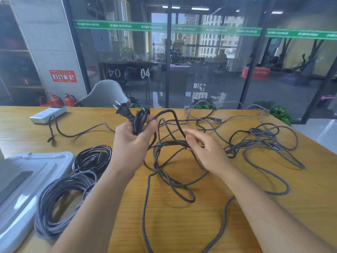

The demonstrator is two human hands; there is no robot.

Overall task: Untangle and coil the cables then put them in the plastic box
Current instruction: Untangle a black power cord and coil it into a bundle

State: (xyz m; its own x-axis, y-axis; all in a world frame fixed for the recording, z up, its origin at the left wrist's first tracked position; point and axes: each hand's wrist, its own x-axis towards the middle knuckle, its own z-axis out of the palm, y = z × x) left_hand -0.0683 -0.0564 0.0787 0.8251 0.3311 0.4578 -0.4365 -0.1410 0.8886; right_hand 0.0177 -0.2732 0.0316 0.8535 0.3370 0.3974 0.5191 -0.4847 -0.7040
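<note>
**Operator:** I see a wooden table (255, 207) in front of a glass wall. At its left edge lies a grey plastic lid (27, 179); I cannot see the box itself. Beside the lid lie two finished coils, a black coil (92, 158) and a grey braided coil (60, 198) nearer me.

**Supervisor:** State the grip.

**Operator:** My left hand (134, 141) grips a small bundle of black power cord (139, 121), plug (122, 111) pointing up and away. My right hand (204, 150) pinches the same cord lower down, where it crosses the grey braided cable (184, 183). Most of the tangle (255, 141) lies spread to the right.

**Supervisor:** Procedure for this step?

**Operator:** In my judgement:
1. Keep the wound loops clamped in the left hand.
2. With the right hand, lift the black cord clear of each braided loop before pulling; pulling against a crossing risks tightening it.
3. Feed slack in even loops of matching size.
4. Watch the far end of the cord, which may snag in the tangle.
</note>
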